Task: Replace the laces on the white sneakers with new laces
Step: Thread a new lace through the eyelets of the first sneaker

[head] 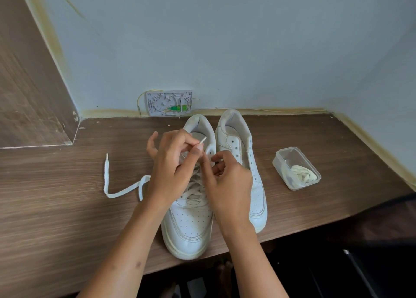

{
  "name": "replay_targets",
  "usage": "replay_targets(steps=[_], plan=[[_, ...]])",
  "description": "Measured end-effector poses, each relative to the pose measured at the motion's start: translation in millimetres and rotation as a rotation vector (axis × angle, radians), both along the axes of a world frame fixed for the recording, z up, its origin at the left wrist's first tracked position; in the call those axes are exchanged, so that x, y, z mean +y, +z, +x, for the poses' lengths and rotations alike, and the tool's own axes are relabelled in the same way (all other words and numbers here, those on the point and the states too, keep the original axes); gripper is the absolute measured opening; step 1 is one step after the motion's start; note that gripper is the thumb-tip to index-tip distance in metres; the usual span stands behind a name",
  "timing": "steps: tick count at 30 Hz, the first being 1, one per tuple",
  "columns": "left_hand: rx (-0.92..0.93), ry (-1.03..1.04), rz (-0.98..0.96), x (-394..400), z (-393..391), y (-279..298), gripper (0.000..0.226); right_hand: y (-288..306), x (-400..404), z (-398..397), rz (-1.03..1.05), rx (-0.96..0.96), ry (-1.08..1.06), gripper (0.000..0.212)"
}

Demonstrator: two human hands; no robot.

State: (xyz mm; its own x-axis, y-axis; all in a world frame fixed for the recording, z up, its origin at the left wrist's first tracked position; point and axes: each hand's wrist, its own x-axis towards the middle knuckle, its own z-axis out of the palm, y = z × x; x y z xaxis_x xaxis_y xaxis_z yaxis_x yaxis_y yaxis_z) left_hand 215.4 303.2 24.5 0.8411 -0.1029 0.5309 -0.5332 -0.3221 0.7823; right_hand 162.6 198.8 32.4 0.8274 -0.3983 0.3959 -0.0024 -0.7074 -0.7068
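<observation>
- The wooden table (67,207) filled the lower half of the view and met a pale blue wall (247,39) at twelve o'clock.
- Two white sneakers stood side by side at the middle, toes toward the person. The left sneaker (188,230) carried criss-crossed lacing; the right sneaker (256,185) showed bare eyelets.
- The left hand (171,174) hovered over the left sneaker's tongue, thumb and forefinger pinching the stiff tip of a lace (202,141), which pointed toward one o'clock; the remaining fingers were curled.
- The right hand (227,178) sat just beside it at three o'clock, fingers curled near the top eyelets; whether they pinched anything I cannot tell.
- A clear plastic tub (281,162) stood at three o'clock of the sneakers, well apart, with a bundled cream lace (302,174) inside.
- A loose end of the lace (117,190) trailed across the table at nine o'clock.
- A grey wall plate (168,103) sat at twelve o'clock.
</observation>
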Motion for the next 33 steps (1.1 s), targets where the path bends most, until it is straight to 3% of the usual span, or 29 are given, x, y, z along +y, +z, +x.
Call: replay_targets(steps=[11, 17, 23, 33], plan=[[-0.053, -0.081, 0.057, 3.7, -1.8, 3.4, 0.023, -1.3, -7.6, 8.1, 0.012, 0.083, 0.011, 0.038], [-0.279, 0.242, 0.415, 7.7, 4.4, -0.7, 0.005, -3.5, -16.5, 8.4, 0.181, 0.177, 0.111, 0.024], [-0.433, 0.256, 0.500, 10.6, 9.5, 1.6, 0.015, -1.8, -19.1, 6.9, 0.216, 0.177, 0.144, 0.025], [-0.378, 0.227, 0.649, 3.5, 13.6, 13.1, 0.006, -0.9, -17.0, 5.1, 0.216, 0.167, 0.155, 0.026]])
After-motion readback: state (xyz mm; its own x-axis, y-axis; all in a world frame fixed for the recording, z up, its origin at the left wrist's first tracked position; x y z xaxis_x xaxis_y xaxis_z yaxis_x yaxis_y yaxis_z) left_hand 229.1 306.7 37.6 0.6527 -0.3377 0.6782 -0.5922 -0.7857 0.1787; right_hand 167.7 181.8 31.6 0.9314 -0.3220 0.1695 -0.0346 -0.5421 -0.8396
